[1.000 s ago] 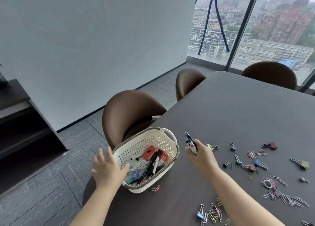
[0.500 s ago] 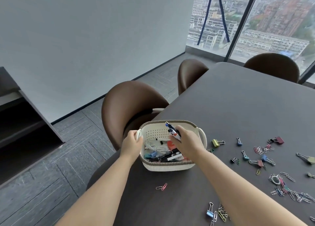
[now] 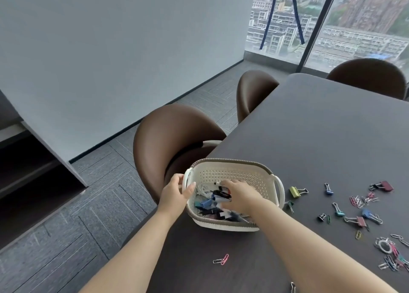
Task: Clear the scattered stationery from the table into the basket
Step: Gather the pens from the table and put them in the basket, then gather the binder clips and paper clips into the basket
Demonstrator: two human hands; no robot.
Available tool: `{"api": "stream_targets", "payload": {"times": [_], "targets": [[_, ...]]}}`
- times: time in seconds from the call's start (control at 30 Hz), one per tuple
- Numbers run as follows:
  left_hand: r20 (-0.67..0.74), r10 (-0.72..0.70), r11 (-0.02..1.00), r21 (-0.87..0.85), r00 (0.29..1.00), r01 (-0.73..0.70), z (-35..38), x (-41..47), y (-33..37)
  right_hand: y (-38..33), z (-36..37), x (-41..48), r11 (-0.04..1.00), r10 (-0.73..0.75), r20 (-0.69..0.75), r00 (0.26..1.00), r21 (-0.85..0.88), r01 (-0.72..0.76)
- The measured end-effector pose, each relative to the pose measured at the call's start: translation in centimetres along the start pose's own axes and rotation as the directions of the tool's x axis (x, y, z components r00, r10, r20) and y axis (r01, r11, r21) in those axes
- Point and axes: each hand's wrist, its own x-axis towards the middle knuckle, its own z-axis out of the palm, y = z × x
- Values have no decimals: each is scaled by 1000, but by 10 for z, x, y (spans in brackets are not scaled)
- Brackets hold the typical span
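Note:
A cream perforated basket (image 3: 232, 161) stands at the near left corner of the dark table (image 3: 309, 133), with pens, clips and a white cable inside. My left hand (image 3: 174, 193) grips its left handle. My right hand (image 3: 241, 195) reaches down into the basket, palm down, and holds a few pens (image 3: 221, 192) low among the contents. Scattered on the table to the right lie a yellow binder clip (image 3: 295, 191), several coloured binder clips (image 3: 363, 215) and a pile of paper clips (image 3: 391, 255). A pink paper clip pair (image 3: 222, 259) lies in front of the basket.
A brown chair (image 3: 172, 138) is tucked against the table edge just behind the basket, and two more brown chairs (image 3: 254, 91) stand farther along. A dark shelf unit (image 3: 33, 171) sits at the left, over grey floor.
My right hand carried the pens from the table over the basket and down into it. My left hand took hold of the basket's left handle and turned the basket.

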Motion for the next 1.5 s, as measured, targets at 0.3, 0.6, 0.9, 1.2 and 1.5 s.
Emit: {"api": "stream_targets", "payload": {"times": [0.3,0.6,0.9,1.2,1.5], "targets": [[-268,286,938,273,920,-212,12,-24,10,26,14,-72,966,-9,-496,868,219,135],[486,432,648,418,760,-636,88,-131,-36,85,94,-162,955,233,-690,686,296,-27],[645,115,626,543,755,-559,170,-154,-14,125,161,-227,859,498,-487,718,392,-330],[763,155,529,472,628,-705,270,-218,44,182,185,-332,751,647,-429,630,501,-430],[884,322,460,168,340,-872,320,-265,70,213,225,-436,406,906,-345,243,555,-726]]}}
